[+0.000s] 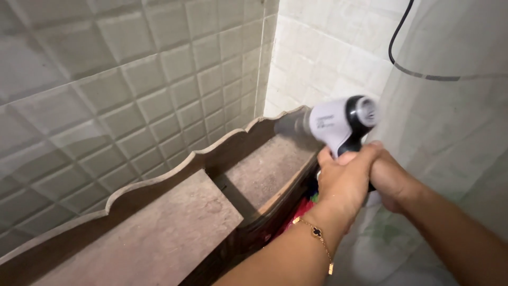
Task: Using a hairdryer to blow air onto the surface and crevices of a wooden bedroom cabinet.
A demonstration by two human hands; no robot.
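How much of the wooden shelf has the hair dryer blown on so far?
Hard to tell what is done: the dusty brown wooden shelf top looks alike all over. In hand: the left hand and right hand together grip the white and black hair dryer, its nozzle aimed at the far corner by the grey tiled wall. The near stretch lies away from the nozzle.

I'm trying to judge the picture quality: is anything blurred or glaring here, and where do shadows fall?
Head view: the white hair dryer is motion-blurred, its nozzle smeared; both hands gripping it look slightly soft. The glossy tiled wall shows soft sheen, no harsh glare. A dark shadow falls at the wooden shelf's step.
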